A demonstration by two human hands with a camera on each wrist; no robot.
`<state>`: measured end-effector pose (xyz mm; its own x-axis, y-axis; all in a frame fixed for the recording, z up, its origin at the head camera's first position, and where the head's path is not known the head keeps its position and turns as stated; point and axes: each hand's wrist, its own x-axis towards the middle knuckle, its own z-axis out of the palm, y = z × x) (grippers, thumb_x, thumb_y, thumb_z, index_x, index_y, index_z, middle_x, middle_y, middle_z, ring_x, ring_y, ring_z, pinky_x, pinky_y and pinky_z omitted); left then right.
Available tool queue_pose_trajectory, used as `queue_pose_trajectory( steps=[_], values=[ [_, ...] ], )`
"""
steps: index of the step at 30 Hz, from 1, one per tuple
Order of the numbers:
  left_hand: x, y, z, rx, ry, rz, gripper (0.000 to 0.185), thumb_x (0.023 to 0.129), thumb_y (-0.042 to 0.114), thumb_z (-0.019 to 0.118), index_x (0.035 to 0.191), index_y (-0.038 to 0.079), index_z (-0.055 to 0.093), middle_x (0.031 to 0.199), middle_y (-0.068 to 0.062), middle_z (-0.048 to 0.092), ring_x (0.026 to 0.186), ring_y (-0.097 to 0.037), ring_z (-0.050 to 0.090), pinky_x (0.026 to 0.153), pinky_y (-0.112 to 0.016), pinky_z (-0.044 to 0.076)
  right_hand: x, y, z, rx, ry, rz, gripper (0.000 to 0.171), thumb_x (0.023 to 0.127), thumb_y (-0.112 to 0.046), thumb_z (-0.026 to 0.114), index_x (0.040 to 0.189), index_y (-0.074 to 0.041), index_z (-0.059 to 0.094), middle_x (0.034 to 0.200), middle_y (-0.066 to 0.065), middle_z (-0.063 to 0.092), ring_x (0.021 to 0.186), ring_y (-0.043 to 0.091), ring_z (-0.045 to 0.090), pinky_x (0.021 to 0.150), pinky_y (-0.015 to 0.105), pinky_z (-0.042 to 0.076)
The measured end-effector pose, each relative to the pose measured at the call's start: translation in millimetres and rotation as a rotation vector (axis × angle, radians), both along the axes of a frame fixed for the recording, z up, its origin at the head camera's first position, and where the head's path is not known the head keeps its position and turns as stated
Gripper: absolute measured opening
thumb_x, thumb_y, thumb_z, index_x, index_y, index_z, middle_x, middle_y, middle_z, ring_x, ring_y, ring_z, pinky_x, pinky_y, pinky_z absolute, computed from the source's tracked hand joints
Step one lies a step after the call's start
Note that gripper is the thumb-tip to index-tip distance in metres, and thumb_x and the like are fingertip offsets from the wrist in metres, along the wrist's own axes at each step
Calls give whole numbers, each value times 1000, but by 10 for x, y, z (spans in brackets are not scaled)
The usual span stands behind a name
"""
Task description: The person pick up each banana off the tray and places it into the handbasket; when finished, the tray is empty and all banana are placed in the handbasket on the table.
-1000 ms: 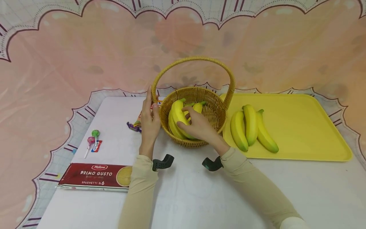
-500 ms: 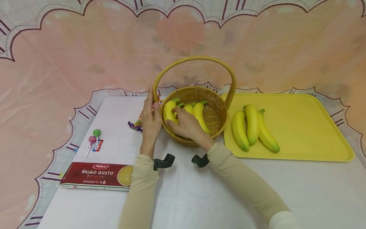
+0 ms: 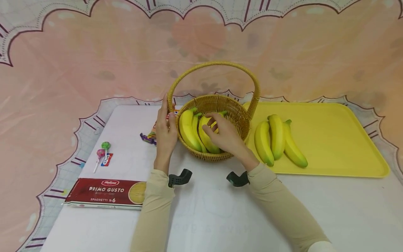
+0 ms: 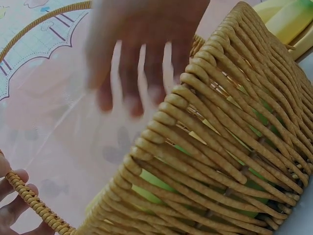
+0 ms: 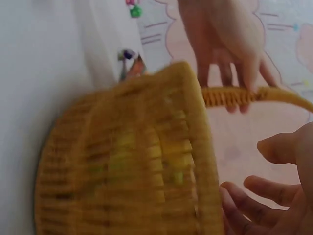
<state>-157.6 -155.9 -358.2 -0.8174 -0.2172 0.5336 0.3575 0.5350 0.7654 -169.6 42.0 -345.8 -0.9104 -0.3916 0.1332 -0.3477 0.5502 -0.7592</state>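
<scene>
A wicker basket [image 3: 242, 120] with a tall hoop handle [image 3: 214, 64] stands mid-table and holds a bunch of yellow bananas [image 3: 190, 129]. My left hand [image 3: 165, 131] lies flat against the basket's left side, fingers straight up along the handle base. The right wrist view shows those fingers [image 5: 230, 73] crossing the handle [image 5: 274, 95]. My right hand [image 3: 224, 136] is over the bananas inside the basket, fingers loosely bent. In the right wrist view its fingers [image 5: 264, 205] hold nothing. In the left wrist view it [image 4: 142, 54] is a blur above the basket wall [image 4: 220, 147].
A yellow tray [image 3: 333, 140] to the right of the basket carries three bananas [image 3: 278, 140]. On the left lie two lollipops [image 3: 103, 150], a candy wrapper [image 3: 147, 138] and a red spaghetti pack [image 3: 107, 193]. The white table [image 3: 220, 217] is edged by pink patterned cloth.
The banana bunch, gripped by my right hand a second ago, now lies in the basket's left half. That hand swung left, then back right. The left hand stayed put.
</scene>
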Motion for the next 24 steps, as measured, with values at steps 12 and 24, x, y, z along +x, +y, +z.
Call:
queue_pose_trajectory(
  steps=[12,24],
  values=[
    [-11,-12,15,0,26,15,50,102,16,38,150,22,27,126,-14,56,110,-24,53,86,-39,45,39,955,30,-99,56,-193,36,96,-26,51,128,-9,52,109,8,59,99,22,56,80,34,46],
    [-25,26,16,16,14,-6,51,102,14,37,151,22,26,128,-15,55,114,-24,54,87,-38,44,136,1937,-184,21,42,-367,43,98,-27,48,133,-3,46,116,18,55,107,32,51,79,20,39]
  ],
)
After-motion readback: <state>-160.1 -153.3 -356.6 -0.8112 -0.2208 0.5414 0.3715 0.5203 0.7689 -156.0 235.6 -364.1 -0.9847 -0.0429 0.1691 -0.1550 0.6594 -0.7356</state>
